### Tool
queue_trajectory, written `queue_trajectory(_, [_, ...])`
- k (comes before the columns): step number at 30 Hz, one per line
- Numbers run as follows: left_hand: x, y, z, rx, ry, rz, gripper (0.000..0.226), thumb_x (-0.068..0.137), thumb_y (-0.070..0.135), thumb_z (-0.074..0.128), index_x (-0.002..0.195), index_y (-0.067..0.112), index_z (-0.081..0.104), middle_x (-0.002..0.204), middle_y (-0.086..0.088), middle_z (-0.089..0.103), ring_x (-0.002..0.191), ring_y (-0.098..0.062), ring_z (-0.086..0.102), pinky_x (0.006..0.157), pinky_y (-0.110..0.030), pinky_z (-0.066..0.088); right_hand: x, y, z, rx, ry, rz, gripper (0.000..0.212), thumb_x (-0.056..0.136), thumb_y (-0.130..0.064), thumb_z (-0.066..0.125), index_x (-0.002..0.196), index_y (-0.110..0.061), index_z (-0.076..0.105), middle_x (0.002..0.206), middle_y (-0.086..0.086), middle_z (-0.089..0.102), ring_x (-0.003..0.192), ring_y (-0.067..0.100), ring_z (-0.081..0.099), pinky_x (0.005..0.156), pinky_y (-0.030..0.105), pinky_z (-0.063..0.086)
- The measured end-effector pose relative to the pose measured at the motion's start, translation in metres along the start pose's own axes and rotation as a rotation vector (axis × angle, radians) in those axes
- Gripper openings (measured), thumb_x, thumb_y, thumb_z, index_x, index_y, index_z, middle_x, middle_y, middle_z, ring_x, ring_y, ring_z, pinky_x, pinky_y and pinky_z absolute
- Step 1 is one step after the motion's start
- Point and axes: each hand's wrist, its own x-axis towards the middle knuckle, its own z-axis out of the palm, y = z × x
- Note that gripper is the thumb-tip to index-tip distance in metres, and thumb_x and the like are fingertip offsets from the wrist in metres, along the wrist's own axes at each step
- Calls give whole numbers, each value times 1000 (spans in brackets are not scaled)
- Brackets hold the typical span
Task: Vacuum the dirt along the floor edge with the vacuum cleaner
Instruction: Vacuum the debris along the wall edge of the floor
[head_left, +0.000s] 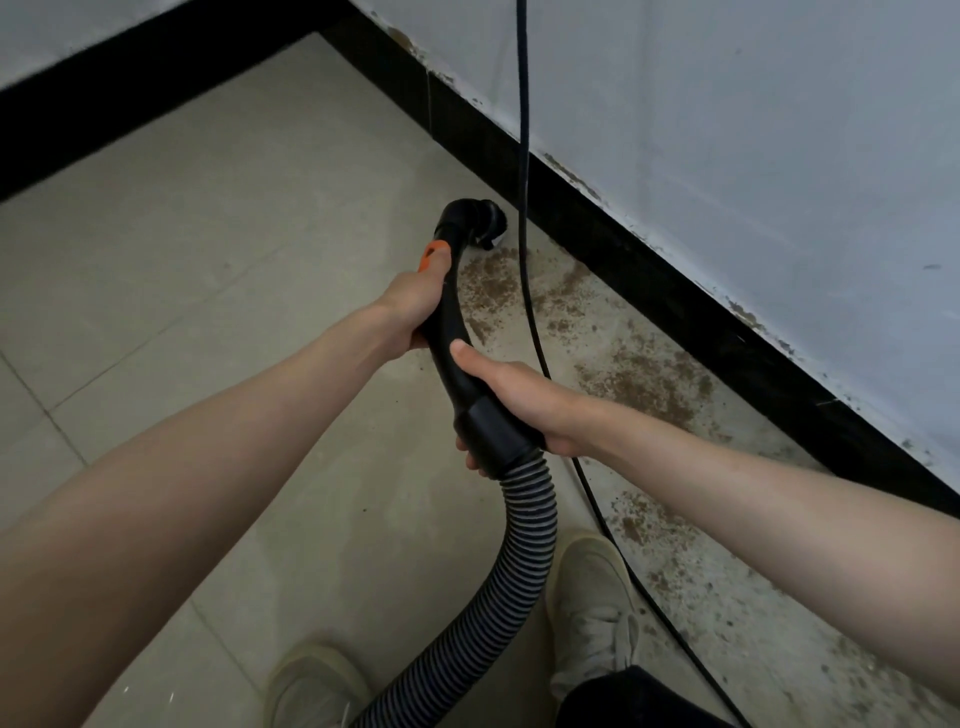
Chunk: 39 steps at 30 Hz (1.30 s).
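Dirt (644, 379) lies in brown patches on the floor tiles (208, 234) along the black skirting (675, 291), reaching back toward the shoes. Sweep the nozzle (480, 223) slowly through them, low and close to the skirting, clear of the power cord (525, 260). Right hand (524, 405) wraps the hose cuff (491, 431); left hand (415, 306) clamps the curved handle (449, 312) below its orange slider (432, 253).

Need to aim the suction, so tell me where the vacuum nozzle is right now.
In the head view, the vacuum nozzle is just above centre, low over the floor beside the black baseboard, at the far end of the dirt and left of the hanging cord.
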Motion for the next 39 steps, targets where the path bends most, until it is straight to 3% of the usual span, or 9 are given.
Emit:
queue_trajectory(9, [25, 26, -9, 43, 73, 32, 55, 96, 59, 36, 108, 8, 52, 86, -6, 58, 74, -19, 58, 58, -30, 48, 22, -27, -2, 12, 33, -40, 54, 98, -56, 42, 97, -3, 50, 67, 15, 62, 50, 25, 64, 46, 30, 54])
queue_trajectory(16, [12, 19, 27, 124, -41, 28, 56, 96, 59, 34, 107, 8, 54, 85, -5, 58, 74, -19, 58, 53, -28, 47, 1, 4, -15, 69, 104, -7, 63, 96, -61, 41, 90, 0, 58, 63, 12, 65, 52, 27, 64, 49, 32, 56])
queue_trajectory(22, [1, 5, 43, 113, -85, 7, 57, 95, 61, 33, 109, 10, 56, 95, -7, 63, 83, -20, 62, 61, -30, 50, -21, 19, -14, 87, 139, 6, 62, 97, -58, 42, 84, 0, 59, 63, 13, 65, 51, 27, 63, 49, 32, 55])
queue_trajectory(27, [-10, -2, 57, 107, -125, 0, 44, 97, 57, 32, 100, 20, 55, 85, -2, 61, 75, -17, 60, 58, -28, 49, -37, 30, -15, 133, 156, 23, 61, 97, -57, 43, 83, 0, 58, 60, 12, 64, 47, 23, 63, 43, 27, 52])
queue_trajectory(30, [-16, -6, 63, 130, -124, -5, 46, 97, 58, 33, 87, 17, 54, 73, -1, 56, 65, -16, 57, 51, -25, 45, -43, 37, -15, 133, 170, 24, 62, 97, -57, 42, 83, 1, 58, 61, 13, 64, 47, 25, 63, 43, 28, 52])
queue_trajectory(35, [-24, -7, 66, 158, -147, -15, 50, 97, 56, 33, 103, 13, 57, 73, -1, 56, 66, -16, 57, 50, -25, 46, -50, 42, -10, 128, 195, 40, 65, 97, -59, 42, 84, 3, 59, 64, 15, 64, 50, 28, 63, 45, 30, 53])
queue_trajectory(39, [-27, -5, 62, 157, -144, -10, 50, 96, 58, 34, 87, 14, 56, 75, -1, 56, 66, -15, 57, 46, -22, 44, -48, 37, -2, 130, 211, 11, 62, 99, -56, 41, 89, 3, 57, 63, 15, 64, 49, 27, 63, 45, 30, 54])
